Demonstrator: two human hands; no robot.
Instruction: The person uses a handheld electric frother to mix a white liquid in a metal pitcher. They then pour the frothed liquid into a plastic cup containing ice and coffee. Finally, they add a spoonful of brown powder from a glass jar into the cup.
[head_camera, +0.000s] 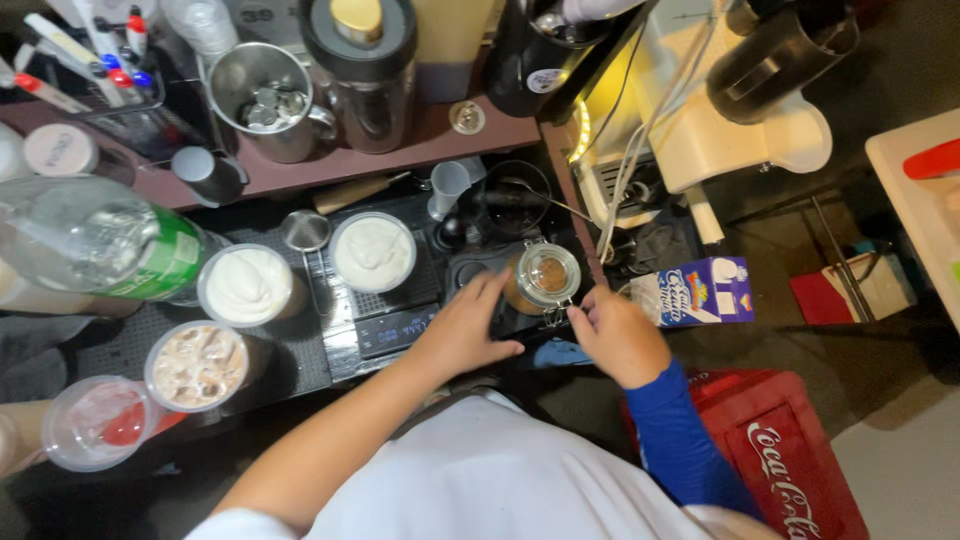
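Left hand (462, 330) rests open against glass clip-top jar (541, 277) on dark tabletop (300, 350). Right hand (615, 335) pinches jar's wire clasp (556, 316), grip closed. Digital scale (392, 328) just left.

Dark counter (300, 350) fills left and centre of frame; on it, digital scale (385, 325) at centre, cream-topped cup (247, 285) left of it, iced drink cup (197, 366) lower left, lidded cup (97, 422) bottom left, glass clip jar (541, 277) centre right, plastic bottle (90, 245) lying far left; brown shelf (400, 145) above carries steel mug (265, 100)
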